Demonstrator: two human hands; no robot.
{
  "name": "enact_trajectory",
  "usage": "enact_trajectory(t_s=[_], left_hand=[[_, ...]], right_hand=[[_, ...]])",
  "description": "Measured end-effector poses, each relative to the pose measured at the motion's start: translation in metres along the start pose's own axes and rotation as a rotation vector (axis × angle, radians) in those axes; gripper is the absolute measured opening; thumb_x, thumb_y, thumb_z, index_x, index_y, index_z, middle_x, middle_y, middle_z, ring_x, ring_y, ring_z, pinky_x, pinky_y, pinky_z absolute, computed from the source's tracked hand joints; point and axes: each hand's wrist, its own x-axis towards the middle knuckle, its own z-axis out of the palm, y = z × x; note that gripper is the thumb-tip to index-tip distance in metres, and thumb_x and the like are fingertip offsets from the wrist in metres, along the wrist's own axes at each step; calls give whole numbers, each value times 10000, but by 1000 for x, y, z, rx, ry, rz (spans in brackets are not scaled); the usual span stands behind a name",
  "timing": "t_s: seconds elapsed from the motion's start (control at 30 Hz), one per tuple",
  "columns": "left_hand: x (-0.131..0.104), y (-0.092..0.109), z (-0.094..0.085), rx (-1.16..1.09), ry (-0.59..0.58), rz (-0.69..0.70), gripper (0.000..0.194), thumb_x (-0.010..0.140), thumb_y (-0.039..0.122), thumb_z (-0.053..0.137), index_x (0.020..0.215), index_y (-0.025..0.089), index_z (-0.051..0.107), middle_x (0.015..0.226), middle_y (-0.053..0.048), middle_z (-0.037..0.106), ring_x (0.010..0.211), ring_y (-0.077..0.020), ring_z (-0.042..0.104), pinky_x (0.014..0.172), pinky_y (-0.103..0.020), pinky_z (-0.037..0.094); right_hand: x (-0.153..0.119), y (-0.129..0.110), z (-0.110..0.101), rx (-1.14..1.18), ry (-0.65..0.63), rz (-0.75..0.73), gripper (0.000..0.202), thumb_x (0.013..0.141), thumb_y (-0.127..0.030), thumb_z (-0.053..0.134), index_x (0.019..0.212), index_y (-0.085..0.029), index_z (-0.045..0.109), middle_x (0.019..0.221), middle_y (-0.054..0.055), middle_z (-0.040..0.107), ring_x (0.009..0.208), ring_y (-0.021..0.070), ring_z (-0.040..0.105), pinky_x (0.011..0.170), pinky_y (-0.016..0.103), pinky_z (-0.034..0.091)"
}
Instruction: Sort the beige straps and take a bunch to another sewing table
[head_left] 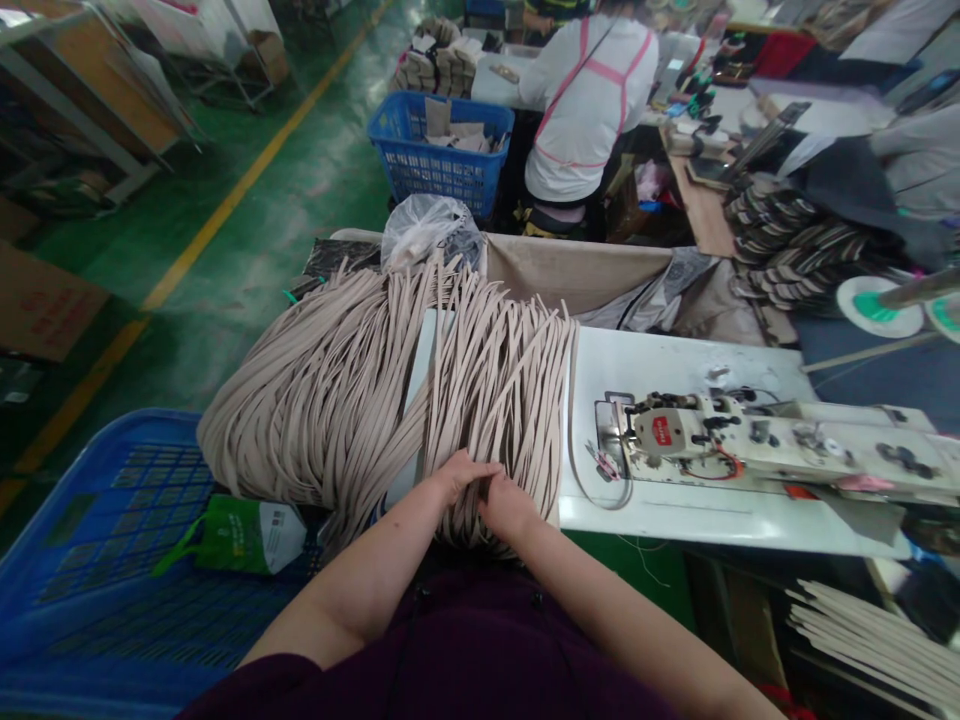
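Observation:
A thick bundle of long, narrow beige strips (499, 390) lies across the left end of the white sewing table, its front end drooping over the edge nearest me. At that front end my left hand (461, 478) and my right hand (506, 508) meet, fingertips nearly touching, with fingers curled in on strips; part of the fingers is hidden. A larger heap of the same strips (315, 390) spreads to the left of the table. One loose strip (576, 440) curves on the tabletop between the bundle and the sewing machine (675, 430).
The white tabletop (675, 515) reaches right under the machine. A blue crate (142, 430) with a green-and-white bag (244, 535) stands at lower left. Ahead are a clear plastic bag (427, 230), another blue crate (442, 165) and a seated co-worker (592, 100). Thread spools (877, 305) stand right.

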Motion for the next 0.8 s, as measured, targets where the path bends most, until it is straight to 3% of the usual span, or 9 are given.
enact_trajectory(t_s=[0.13, 0.23, 0.37, 0.5, 0.67, 0.73, 0.8], left_hand=[[6, -7, 2, 93, 110, -9, 434, 612, 331, 901, 947, 108, 738, 864, -126, 782, 806, -286, 742, 759, -378, 602], [11, -11, 5, 213, 221, 6, 315, 692, 262, 840, 938, 108, 719, 869, -112, 776, 791, -249, 736, 744, -352, 595], [12, -13, 9, 409, 289, 67, 253, 746, 217, 790, 965, 117, 714, 915, -100, 780, 876, -228, 739, 810, -311, 575], [12, -11, 11, 644, 390, 90, 441, 709, 215, 800, 1121, 114, 681, 1018, -151, 771, 1022, -309, 725, 889, -342, 550], [9, -15, 16, 887, 502, 169, 792, 771, 180, 708, 1472, 7, 381, 1148, -270, 704, 1098, -382, 693, 963, -448, 528], [6, -17, 17, 960, 505, 260, 862, 789, 135, 662, 1539, 0, 258, 1299, -292, 624, 1248, -378, 614, 1060, -460, 481], [3, -16, 17, 1023, 486, 372, 909, 792, 93, 631, 1576, 14, 179, 1510, -296, 437, 1449, -380, 411, 1186, -482, 367]], right_hand=[[-8, -2, 1, -7, 16, -67, 547, 901, -337, 708, 1376, -119, 546, 1272, 150, 662, 1159, 271, 643, 1039, 474, 487], [-11, 9, -8, 23, 82, -84, 344, 921, -295, 645, 1228, -140, 631, 1183, 124, 686, 1099, 234, 656, 1017, 396, 485], [-20, 35, -25, 67, 264, 48, 231, 961, -278, 513, 1138, -175, 620, 1186, 121, 646, 1054, 213, 650, 981, 323, 483], [-28, 65, -37, 91, 413, 266, 467, 945, -372, 524, 1315, -89, 495, 1301, 217, 553, 1232, 302, 577, 1086, 386, 423], [-24, 84, -33, 145, 341, 390, 729, 862, -554, 630, 1348, -29, 489, 1291, 265, 586, 1261, 368, 582, 1056, 414, 457], [-21, 85, -29, 162, 313, 401, 728, 833, -576, 655, 1310, -42, 521, 1271, 256, 605, 1258, 365, 589, 1057, 412, 456], [-18, 84, -26, 176, 306, 411, 737, 810, -598, 668, 1291, -58, 529, 1281, 255, 597, 1245, 367, 598, 1047, 423, 464]])
